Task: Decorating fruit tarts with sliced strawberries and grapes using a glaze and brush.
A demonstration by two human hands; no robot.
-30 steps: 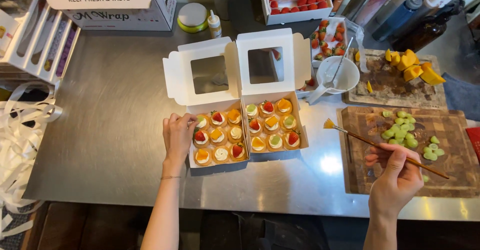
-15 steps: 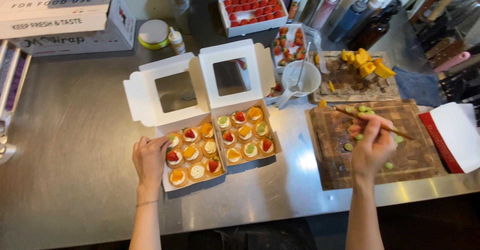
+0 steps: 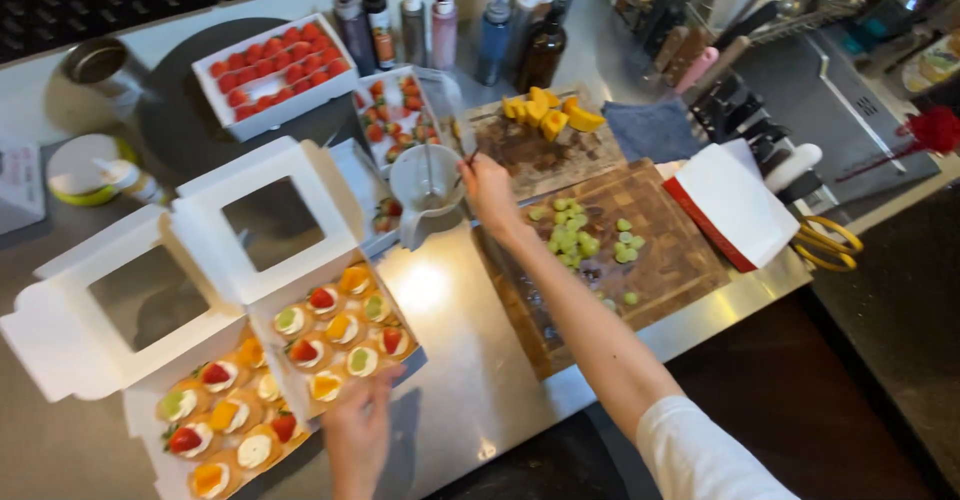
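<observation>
Two open white boxes [image 3: 150, 360] of small fruit tarts are sitting on a steel counter [image 3: 470, 360], their windowed lids standing up behind them. The left hand [image 3: 357, 430] is resting at the front edge of the right-hand box [image 3: 335, 335], fingers spread flat against its near corner, gripping nothing. Beyond, trays of strawberries [image 3: 272, 68] are lying near a row of bottles [image 3: 440, 25]. The right hand [image 3: 490, 185] is reaching across to a white cup [image 3: 428, 188], fingers pinched on a thin stick [image 3: 468, 157] whose tip is pointing toward the cup's rim. To its right, green grapes [image 3: 575, 235] are scattered on a wooden board [image 3: 660, 260], well apart from both hands.
</observation>
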